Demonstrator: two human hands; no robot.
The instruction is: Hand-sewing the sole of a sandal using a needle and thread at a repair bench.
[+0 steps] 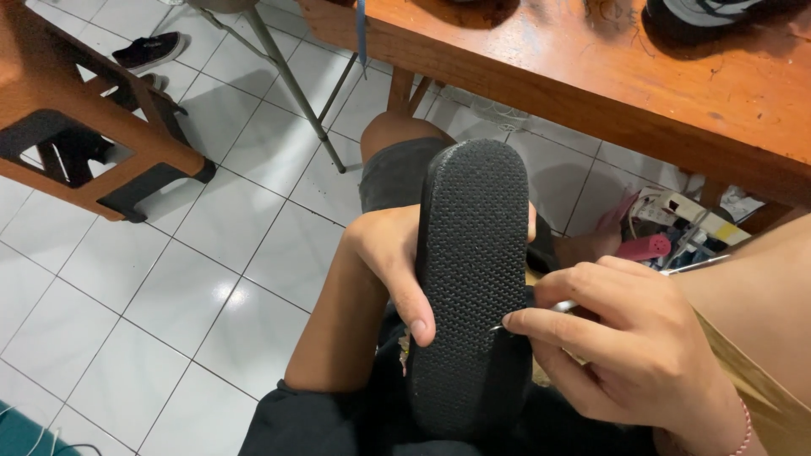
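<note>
- Near the middle of the frame, the person's left hand (384,253) is wrapped round the left edge of a black sandal (471,279), thumb lying down across the textured sole, the other fingers hidden behind it.
- The sandal stands sole-up and roughly lengthwise over the person's lap, its far end pointing toward the upper middle of the frame, its near end sunk against the dark shorts (397,173) at the bottom.
- At lower right, the right hand (629,346) is pinched round a thin metal tool (541,311), finger and thumb closed on its shaft. The pointed tip touches the right edge of the sole, about where sole and side meet.
- How much has been done I can't honestly say: the sole looks whole and evenly patterned, with no visible stitching, gap or glue line from this angle. A little pale scrap shows at the left edge below the thumb, too small to name.
- My reading is that the work on the rim is under way at one spot on the right side, with the rest of the edge showing no mark of having been worked.
- Around them: a wooden table (591,67) across the upper right, a wooden stool (101,143) at upper left, a dark shoe (150,51) on the white tiled floor (169,287) beyond it, and a clutter of small items, one a pink tube (644,247), under the table at right.
</note>
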